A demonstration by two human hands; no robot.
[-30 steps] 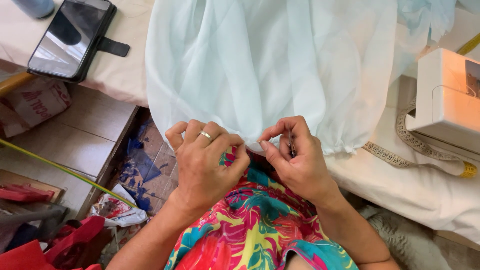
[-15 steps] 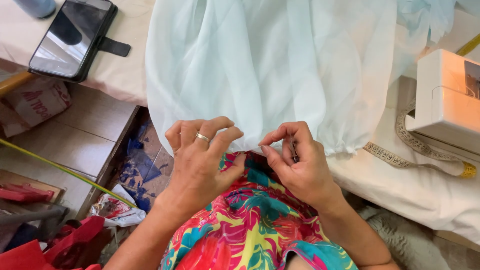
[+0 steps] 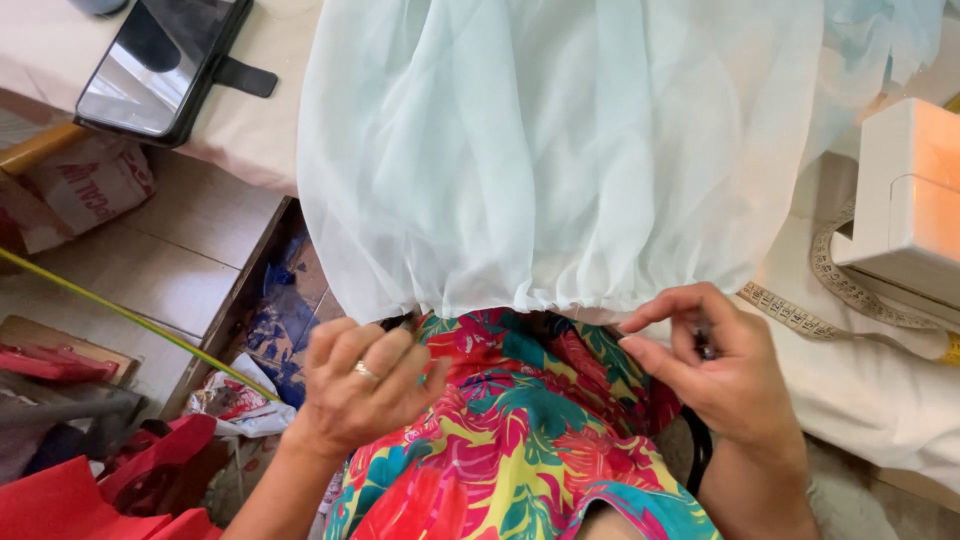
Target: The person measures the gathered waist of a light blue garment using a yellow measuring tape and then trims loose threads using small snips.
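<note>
at ten o'clock a black phone in a flip case lies on the cream-covered tabletop. below it, at eight o'clock, red cloth is heaped on the floor beside a thin yellow-green rod. the left hand, a ring on one finger, sits at seven o'clock just under the gathered hem, its fingers curled loosely and holding nothing that shows; whether they touch the cloth cannot be told. the pale mint sheer fabric fills the centre up to twelve o'clock, draped off the tabletop edge over a bright floral garment at six o'clock. the right hand at four o'clock pinches something small and dark between narrow fingers, just beside the hem. a measuring tape and a cream sewing machine lie at three o'clock.
</note>
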